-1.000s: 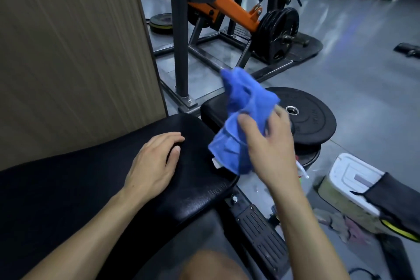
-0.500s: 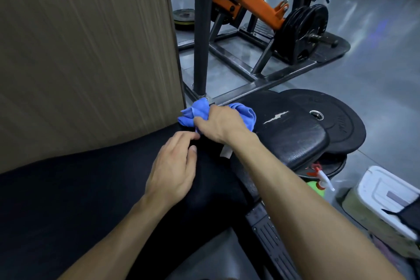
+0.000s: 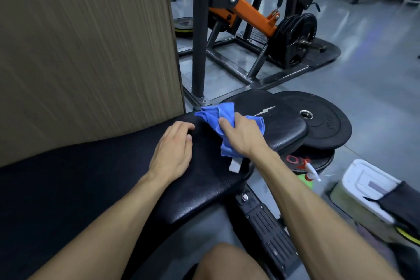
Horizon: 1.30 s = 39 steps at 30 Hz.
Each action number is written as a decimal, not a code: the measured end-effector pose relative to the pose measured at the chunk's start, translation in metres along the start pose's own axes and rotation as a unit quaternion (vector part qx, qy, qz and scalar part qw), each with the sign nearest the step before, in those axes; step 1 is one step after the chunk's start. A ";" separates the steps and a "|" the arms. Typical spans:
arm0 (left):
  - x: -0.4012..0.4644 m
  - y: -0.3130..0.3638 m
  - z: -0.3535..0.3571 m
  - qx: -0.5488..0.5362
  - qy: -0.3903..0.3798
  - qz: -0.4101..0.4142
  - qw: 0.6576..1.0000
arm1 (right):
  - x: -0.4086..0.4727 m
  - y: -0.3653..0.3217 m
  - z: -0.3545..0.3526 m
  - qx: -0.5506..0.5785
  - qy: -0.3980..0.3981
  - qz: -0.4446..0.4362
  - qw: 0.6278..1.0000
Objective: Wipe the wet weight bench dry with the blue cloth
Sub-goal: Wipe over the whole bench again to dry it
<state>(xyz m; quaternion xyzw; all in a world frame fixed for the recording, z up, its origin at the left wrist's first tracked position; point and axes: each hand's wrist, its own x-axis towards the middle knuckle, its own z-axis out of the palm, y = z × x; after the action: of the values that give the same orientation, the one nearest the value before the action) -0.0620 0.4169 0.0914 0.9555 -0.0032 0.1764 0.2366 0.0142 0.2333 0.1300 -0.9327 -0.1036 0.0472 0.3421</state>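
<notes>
Head view, right hand: right hand clutching the crumpled blue microfibre cloth, fingers curled over it, pressing it onto the far end of the black padded vinyl weight bench.
Head view, left hand: left hand flat on the pad just beside the right, fingers relaxed, holding nothing, steadying.
Head view, change: a second ago cloth lifted in the air; now down on the pad and drawn slightly nearer than half a second ago.
Head view, meaning: wiping begun at the far end; most of the pad nearer than both hands probably not yet wiped.
Head view, beyond right hand: smaller black seat pad, black rubber weight plate.
</notes>
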 end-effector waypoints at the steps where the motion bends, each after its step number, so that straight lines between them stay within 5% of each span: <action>1: -0.001 0.001 0.000 0.008 -0.002 -0.001 1.000 | -0.014 0.007 -0.002 0.007 0.009 0.004 1.000; 9: -0.003 0.007 0.003 0.054 -0.009 0.009 0.998 | -0.094 0.035 -0.001 0.036 0.084 -0.013 0.996; 19: 0.000 0.007 0.007 0.070 -0.012 0.034 0.997 | -0.038 0.001 0.003 -0.146 0.060 -0.031 0.987; 30: 0.002 0.008 0.009 0.089 -0.020 0.025 0.996 | 0.035 -0.005 0.020 -0.121 0.057 -0.041 0.990; 39: 0.003 0.011 0.005 0.100 -0.034 0.025 0.994 | -0.075 0.026 0.016 0.040 0.126 -0.049 0.990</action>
<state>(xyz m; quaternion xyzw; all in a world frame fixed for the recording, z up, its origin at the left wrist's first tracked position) -0.0586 0.4046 0.0931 0.9794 -0.0177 0.1490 0.1355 -0.0569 0.2070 0.1016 -0.9106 -0.1034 -0.0838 0.3913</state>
